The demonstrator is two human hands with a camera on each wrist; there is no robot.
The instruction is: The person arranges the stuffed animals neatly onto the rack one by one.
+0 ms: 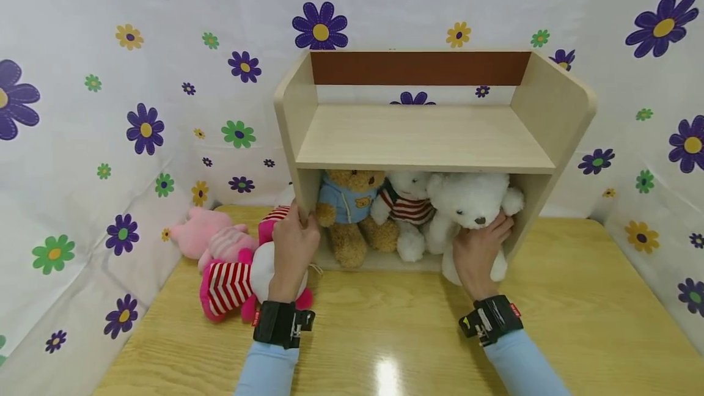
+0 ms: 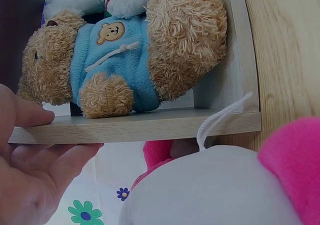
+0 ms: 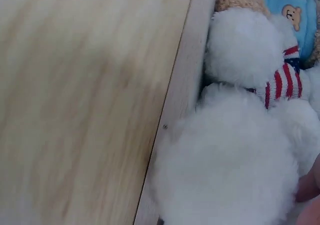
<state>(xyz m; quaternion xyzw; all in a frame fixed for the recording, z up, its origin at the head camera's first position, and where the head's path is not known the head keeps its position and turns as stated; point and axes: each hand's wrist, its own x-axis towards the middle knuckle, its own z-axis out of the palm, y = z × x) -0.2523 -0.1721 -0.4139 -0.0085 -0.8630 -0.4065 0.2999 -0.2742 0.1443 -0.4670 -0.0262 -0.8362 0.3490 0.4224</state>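
My left hand point(image 1: 294, 249) grips the left side panel point(image 2: 150, 126) of a small wooden shelf point(image 1: 423, 139), thumb on the inner face and fingers outside. At the right end of the lower compartment, my right hand point(image 1: 480, 255) holds a white teddy bear point(image 1: 467, 197) just below its head. The bear's body is partly hidden by the hand, and its feet reach the compartment's front edge. Left of it sits another white plush point(image 1: 409, 216) in a red-striped sweater. A brown teddy bear point(image 1: 349, 206) in a blue hoodie sits by the left panel.
On the wooden table point(image 1: 385, 329), left of the shelf, lie a pink plush pig point(image 1: 206, 231) and a plush with red-and-white stripes point(image 1: 228, 286), the latter partly behind the left hand. A flowered cloth point(image 1: 181, 66) hangs behind. The upper shelf board point(image 1: 423, 136) overhangs the plush toys.
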